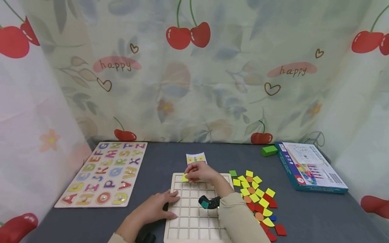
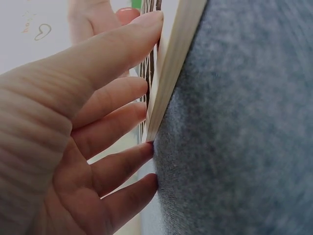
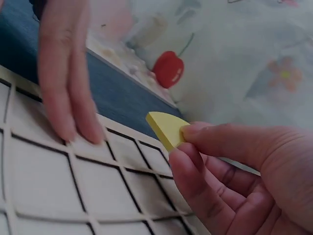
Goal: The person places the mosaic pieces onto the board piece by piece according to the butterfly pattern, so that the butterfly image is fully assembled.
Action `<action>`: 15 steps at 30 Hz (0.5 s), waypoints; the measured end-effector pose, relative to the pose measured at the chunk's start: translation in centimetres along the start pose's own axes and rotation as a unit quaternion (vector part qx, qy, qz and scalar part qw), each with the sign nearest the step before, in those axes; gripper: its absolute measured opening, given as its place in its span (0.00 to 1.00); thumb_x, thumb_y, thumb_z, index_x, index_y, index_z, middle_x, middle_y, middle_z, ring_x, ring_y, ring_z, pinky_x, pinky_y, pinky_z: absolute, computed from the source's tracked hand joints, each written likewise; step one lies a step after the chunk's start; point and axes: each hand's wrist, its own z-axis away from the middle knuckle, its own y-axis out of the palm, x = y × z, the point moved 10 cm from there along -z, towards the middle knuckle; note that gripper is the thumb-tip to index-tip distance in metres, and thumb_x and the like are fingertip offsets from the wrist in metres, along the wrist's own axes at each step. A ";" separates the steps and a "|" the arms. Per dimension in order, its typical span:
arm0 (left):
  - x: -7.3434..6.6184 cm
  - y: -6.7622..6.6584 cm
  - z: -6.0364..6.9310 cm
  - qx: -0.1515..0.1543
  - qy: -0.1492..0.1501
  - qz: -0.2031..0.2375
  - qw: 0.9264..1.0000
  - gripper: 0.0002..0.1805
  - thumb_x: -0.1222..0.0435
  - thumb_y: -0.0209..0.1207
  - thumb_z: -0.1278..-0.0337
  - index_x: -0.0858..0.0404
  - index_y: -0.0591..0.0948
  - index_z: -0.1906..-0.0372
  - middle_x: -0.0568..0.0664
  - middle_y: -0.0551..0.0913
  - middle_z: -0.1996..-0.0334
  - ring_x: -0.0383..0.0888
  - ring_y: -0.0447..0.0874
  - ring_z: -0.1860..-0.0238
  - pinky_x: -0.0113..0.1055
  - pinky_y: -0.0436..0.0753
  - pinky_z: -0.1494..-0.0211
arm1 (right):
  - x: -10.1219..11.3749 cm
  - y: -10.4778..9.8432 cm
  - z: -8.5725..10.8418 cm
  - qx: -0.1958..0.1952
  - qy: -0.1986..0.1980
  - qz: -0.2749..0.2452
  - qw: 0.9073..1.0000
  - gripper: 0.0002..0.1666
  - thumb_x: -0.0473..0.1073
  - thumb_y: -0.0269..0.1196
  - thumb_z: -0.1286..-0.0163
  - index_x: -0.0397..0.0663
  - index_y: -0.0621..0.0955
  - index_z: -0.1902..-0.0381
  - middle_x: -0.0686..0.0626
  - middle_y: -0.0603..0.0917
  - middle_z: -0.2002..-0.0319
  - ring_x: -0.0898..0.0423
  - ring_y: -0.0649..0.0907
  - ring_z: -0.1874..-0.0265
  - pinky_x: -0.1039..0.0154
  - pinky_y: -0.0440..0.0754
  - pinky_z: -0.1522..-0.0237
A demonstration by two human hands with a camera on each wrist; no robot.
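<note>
A wooden grid board [image 1: 184, 222] lies on the dark tabletop. Pinched between the thumb and fingers of my right hand [image 1: 202, 171] is a yellow quarter-round piece [image 3: 167, 128], held over the board's far left part. My left hand [image 1: 156, 206] rests on the board's left edge, fingers extended; in the left wrist view its thumb and fingertips touch the board's side [image 2: 171, 63]. The board's cells that show hold no pieces. Beyond the board lies a small pattern card [image 1: 196, 158], partly hidden by my right hand.
Loose yellow, red, orange and other pieces [image 1: 259, 192] spread right of the board. An alphabet puzzle [image 1: 101, 175] lies at the left. At the back right are a green block [image 1: 268, 151] and a flat box [image 1: 313, 167]. A patterned curtain [image 1: 212, 101] hangs behind.
</note>
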 end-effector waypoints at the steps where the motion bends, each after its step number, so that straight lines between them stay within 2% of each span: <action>1: 0.0 0.0 -0.1 -0.003 0.002 -0.003 1.000 0.35 0.50 0.65 0.53 0.60 0.74 0.39 0.53 0.69 0.34 0.62 0.60 0.32 0.63 0.64 0.37 | 0.0 0.5 -0.2 0.000 -0.003 -0.003 1.000 0.07 0.32 0.62 0.39 0.32 0.79 0.63 0.52 0.82 0.75 0.62 0.81 0.78 0.68 0.83 0.70; 7: -0.2 0.0 -0.3 -0.001 0.003 -0.002 1.000 0.34 0.49 0.66 0.53 0.59 0.75 0.39 0.52 0.69 0.34 0.61 0.61 0.32 0.62 0.65 0.38 | 0.1 2.6 -0.9 0.004 -0.032 0.024 0.999 0.08 0.29 0.61 0.40 0.26 0.79 0.63 0.52 0.80 0.77 0.63 0.80 0.81 0.70 0.82 0.74; 12: -0.1 -0.1 -0.1 -0.001 0.002 0.001 1.000 0.33 0.50 0.66 0.53 0.60 0.76 0.40 0.52 0.70 0.35 0.61 0.61 0.32 0.62 0.66 0.38 | 0.1 3.0 -0.9 -0.016 -0.041 0.083 0.996 0.05 0.31 0.64 0.42 0.31 0.82 0.68 0.53 0.81 0.79 0.64 0.78 0.82 0.72 0.80 0.75; 15: 0.0 0.0 -0.1 0.001 0.000 0.005 1.000 0.33 0.50 0.66 0.53 0.60 0.76 0.40 0.52 0.70 0.35 0.61 0.62 0.32 0.62 0.66 0.38 | 0.0 3.0 -0.7 -0.028 -0.032 0.112 0.993 0.04 0.33 0.66 0.44 0.35 0.84 0.70 0.54 0.81 0.80 0.64 0.76 0.82 0.73 0.76 0.78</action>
